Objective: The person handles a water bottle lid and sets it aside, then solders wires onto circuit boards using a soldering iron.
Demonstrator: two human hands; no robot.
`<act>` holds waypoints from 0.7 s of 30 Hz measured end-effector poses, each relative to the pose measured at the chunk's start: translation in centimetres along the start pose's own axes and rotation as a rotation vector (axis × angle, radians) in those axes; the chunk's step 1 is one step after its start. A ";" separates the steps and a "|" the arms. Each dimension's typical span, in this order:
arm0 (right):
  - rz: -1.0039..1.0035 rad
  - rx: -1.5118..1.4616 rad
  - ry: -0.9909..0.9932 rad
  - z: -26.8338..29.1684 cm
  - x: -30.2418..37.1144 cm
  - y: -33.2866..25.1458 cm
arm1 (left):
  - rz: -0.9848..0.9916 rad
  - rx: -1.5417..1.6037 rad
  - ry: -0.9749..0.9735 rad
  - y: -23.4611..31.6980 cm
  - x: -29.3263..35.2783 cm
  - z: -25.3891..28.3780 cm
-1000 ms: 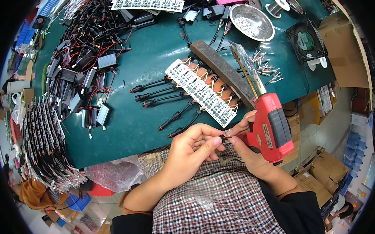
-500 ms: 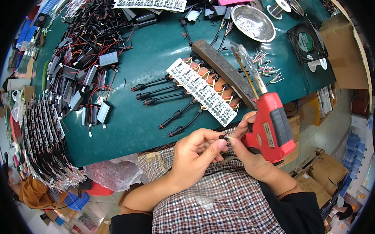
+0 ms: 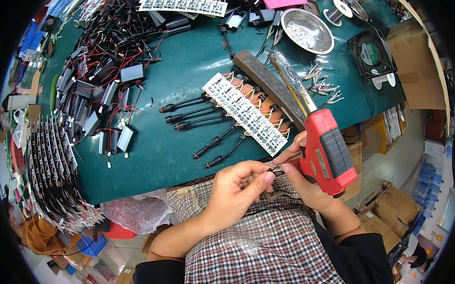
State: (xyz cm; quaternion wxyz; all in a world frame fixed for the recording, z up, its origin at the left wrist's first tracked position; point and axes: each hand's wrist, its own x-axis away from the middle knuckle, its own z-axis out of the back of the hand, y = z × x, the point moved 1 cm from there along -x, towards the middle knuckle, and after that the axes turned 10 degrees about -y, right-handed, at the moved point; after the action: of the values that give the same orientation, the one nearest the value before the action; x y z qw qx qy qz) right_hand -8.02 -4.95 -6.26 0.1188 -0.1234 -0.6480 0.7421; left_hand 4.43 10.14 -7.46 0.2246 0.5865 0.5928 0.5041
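My left hand (image 3: 235,191) is closed, thumb and finger pinching a small black cable end (image 3: 273,169) above my lap. My right hand (image 3: 306,187) grips a red and black soldering gun (image 3: 328,151), its long metal tip (image 3: 291,76) pointing up and away over the table. The thumb of that hand also reaches the cable end, meeting the left fingertips. Just beyond my hands lies a strip of white circuit boards (image 3: 246,115), with coloured wires along its far side and black connector cables (image 3: 215,141) on its near side. A dark heavy bar (image 3: 269,88) rests behind the strip.
Loose stripped wires (image 3: 322,86) lie right of the bar. A metal bowl (image 3: 307,30), a solder spool (image 3: 337,12) and a small fan (image 3: 372,52) stand at the far right. Grey cased modules (image 3: 132,72) and tangled cables pile up at left, beside a stack of wired strips (image 3: 51,166).
The soldering gun has tilted left, its tip swinging left over the bar. My right fingers have shifted slightly at the cable end; my left hand has barely moved.
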 end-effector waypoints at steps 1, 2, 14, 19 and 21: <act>-0.001 -0.029 -0.011 0.0 0.0 0.1 | 0.007 0.003 -0.006 0.0 0.0 0.1; 0.000 -0.049 -0.014 0.1 0.0 0.1 | 0.014 0.005 -0.013 -0.1 0.0 0.1; -0.069 -0.333 -0.017 0.8 0.1 -0.6 | 0.056 0.136 -0.209 -0.2 -0.3 0.6; -0.057 -0.458 0.018 0.7 0.3 -0.6 | 0.047 0.201 -0.251 -0.5 -0.7 0.7; -0.059 -0.489 0.029 0.7 0.4 -0.4 | 0.054 0.238 -0.293 -0.6 -0.9 0.9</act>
State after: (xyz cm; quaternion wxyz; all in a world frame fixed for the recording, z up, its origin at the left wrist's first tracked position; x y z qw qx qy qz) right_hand -8.63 -5.39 -5.75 0.1162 -0.1400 -0.8098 0.5578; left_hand 5.09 9.75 -8.61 0.2239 0.6916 0.5935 0.3454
